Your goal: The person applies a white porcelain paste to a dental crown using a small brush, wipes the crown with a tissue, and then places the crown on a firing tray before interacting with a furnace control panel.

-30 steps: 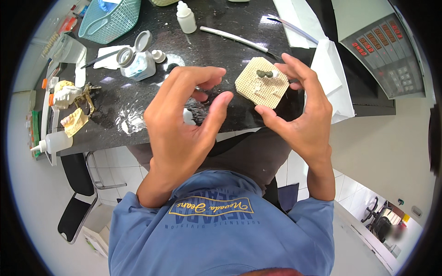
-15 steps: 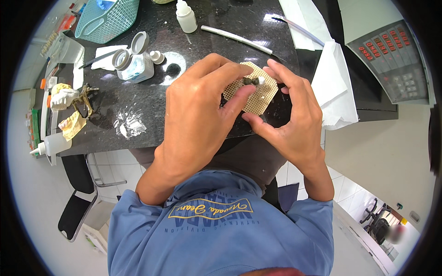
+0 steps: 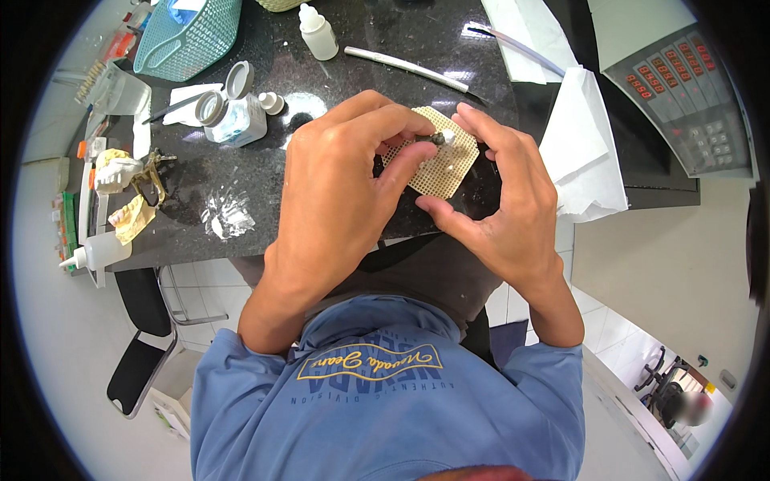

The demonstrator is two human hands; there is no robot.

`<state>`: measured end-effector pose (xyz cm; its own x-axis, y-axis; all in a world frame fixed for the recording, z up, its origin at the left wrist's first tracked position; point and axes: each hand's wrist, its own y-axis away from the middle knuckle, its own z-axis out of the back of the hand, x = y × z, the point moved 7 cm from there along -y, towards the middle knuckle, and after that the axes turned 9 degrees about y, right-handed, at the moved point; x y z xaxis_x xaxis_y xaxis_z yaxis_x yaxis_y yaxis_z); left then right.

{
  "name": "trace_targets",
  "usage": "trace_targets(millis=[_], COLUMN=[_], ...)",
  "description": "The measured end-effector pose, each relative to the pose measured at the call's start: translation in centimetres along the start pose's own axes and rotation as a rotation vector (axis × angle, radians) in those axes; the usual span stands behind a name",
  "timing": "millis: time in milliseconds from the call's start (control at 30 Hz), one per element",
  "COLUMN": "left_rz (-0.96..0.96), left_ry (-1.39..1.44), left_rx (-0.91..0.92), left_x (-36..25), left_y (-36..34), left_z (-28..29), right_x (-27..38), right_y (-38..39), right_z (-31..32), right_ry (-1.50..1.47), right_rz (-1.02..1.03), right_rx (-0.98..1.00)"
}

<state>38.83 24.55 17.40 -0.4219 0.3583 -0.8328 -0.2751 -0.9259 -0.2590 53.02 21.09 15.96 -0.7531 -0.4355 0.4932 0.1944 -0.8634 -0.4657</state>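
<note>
My left hand (image 3: 333, 184) has its thumb and index finger closed around a small dark piece (image 3: 439, 139), which looks like a metal dental framework; the fingertips cover part of it. It is at a cream honeycomb tray (image 3: 449, 172) full of small holes. A small whitish bit shows beside the dark piece, too small to name. My right hand (image 3: 509, 188) curves around the tray's right side, thumb at the near corner and fingers at the far right edge, seemingly gripping it by its edges. Whether the dark piece touches the tray cannot be made out.
Beyond my hands lie a white-handled knife (image 3: 409, 68) and a dropper bottle (image 3: 318, 36). To the left stand an uncapped jar (image 3: 237, 120), a teal basket (image 3: 188, 40), dental casts (image 3: 116, 172) and a squeeze bottle (image 3: 104, 251). White paper (image 3: 581, 148) and a control panel (image 3: 682, 104) are on the right.
My left fingertips have shifted slightly left and closer around the dark piece, which sits a little differently between them. The right hand keeps its place at the tray. The whole view has shifted slightly.
</note>
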Motion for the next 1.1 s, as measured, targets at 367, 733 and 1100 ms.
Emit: trace_targets(millis=[367, 733, 1100], left_rz=[0.161, 0.165, 0.319], left_ry=[0.606, 0.873, 1.459], left_rx=[-0.159, -0.323, -0.655], left_x=[-0.3, 1.8, 8.4], left_y=[1.4, 10.1, 19.4], left_z=[2.9, 10.4, 16.6], right_x=[0.2, 3.1, 23.3], right_y=[0.2, -2.7, -18.8], right_z=[0.5, 7.0, -9.1], right_ry=[0.065, -0.044, 0.224], right_rz=[-0.045, -0.127, 0.625], right_rx=[0.006, -0.306, 0.362])
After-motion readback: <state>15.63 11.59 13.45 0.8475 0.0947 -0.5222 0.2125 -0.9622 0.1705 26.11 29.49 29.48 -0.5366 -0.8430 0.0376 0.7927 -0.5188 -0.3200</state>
